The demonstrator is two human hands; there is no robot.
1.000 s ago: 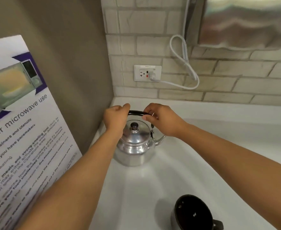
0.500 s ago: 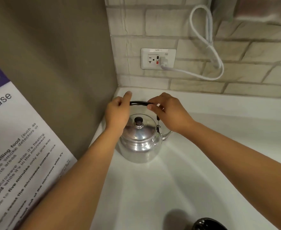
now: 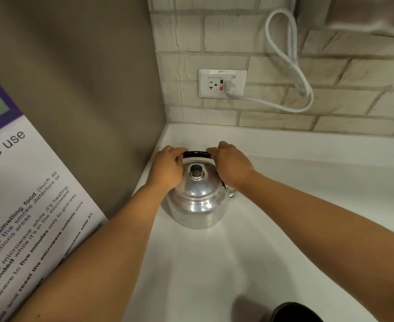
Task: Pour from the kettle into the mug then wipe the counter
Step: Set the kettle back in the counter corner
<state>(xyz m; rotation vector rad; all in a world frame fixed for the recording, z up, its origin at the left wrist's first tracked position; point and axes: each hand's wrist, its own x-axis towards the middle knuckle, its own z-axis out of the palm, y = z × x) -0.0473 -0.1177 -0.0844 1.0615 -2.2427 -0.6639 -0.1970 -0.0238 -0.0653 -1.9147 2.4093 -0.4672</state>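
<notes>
A shiny metal kettle (image 3: pixel 198 205) with a black lid knob stands on the white counter (image 3: pixel 214 263) in the corner by the wall. Its black handle (image 3: pixel 196 154) arches over the lid. My left hand (image 3: pixel 168 168) grips the handle's left end and my right hand (image 3: pixel 231 163) grips its right end. The spout on the right side is mostly hidden behind my right wrist. Only the rim of the dark mug (image 3: pixel 296 312) shows at the bottom edge, near my right forearm.
A brown side wall with a microwave-use poster (image 3: pixel 24 205) stands close on the left. On the brick back wall are a socket (image 3: pixel 222 83) with a white looped cable (image 3: pixel 289 66) plugged in, and a steel appliance (image 3: pixel 365 15) at top right.
Both hands have stayed on the kettle handle. The view tilted up, so the mug slid to the bottom edge, and the kettle stands in the same corner spot.
</notes>
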